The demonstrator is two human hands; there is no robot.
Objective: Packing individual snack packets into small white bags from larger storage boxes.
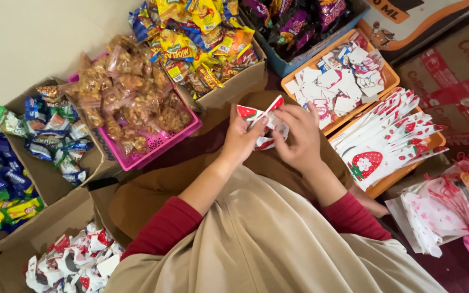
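White strawberry bag [261, 122] (small), between both hands' grip

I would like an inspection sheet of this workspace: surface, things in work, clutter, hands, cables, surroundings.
Surface: dark floor, mostly covered by boxes and trays.
Things in work: small strawberry-print bag, held open in front of the person.
Clutter: pink basket of clear snack packs; cardboard boxes of blue wrapped snacks and yellow ones; orange tray of small cards; stack of flat strawberry bags.
Hands: left hand and right hand both grip the bag.
Cables: nothing seen.
Surroundings: pale wall, large cartons.
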